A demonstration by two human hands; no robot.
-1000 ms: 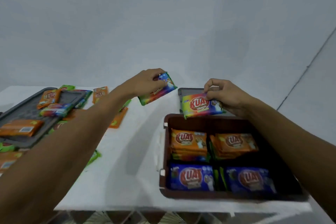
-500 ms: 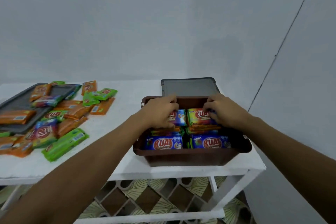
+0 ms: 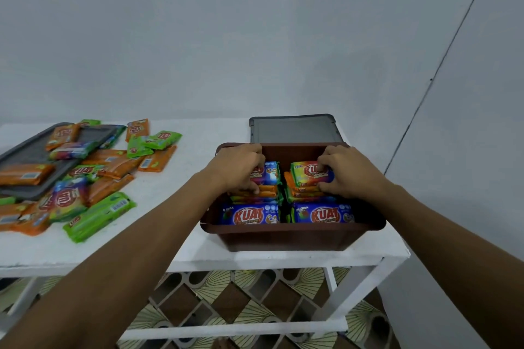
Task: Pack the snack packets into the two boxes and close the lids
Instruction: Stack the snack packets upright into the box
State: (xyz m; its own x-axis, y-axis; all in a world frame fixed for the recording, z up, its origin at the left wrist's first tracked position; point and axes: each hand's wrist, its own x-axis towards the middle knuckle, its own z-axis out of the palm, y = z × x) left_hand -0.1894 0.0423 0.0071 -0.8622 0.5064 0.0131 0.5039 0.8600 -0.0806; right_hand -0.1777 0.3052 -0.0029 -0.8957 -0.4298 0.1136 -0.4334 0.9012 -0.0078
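Observation:
A brown box [image 3: 283, 238] stands on the right end of the white table [image 3: 175, 167], with packets stacked inside. My left hand [image 3: 238, 170] grips a rainbow packet [image 3: 269, 173] on top of the back-left orange stack [image 3: 262, 193]. My right hand [image 3: 344, 173] grips another rainbow packet [image 3: 306, 173] on top of the back-right stack. Two blue packets [image 3: 249, 214] lie side by side along the box's front. A grey lid [image 3: 293, 129] lies flat just behind the box.
At the left, a heap of loose orange, green and rainbow packets [image 3: 96, 178] spreads over the table and over a second grey lid [image 3: 31, 153]. The table's right edge is close to the box. A patterned floor shows below.
One second ago both hands held the rainbow packets in the air above the box. They have since lowered them onto the rear stacks, and the view has pulled back and tilted down.

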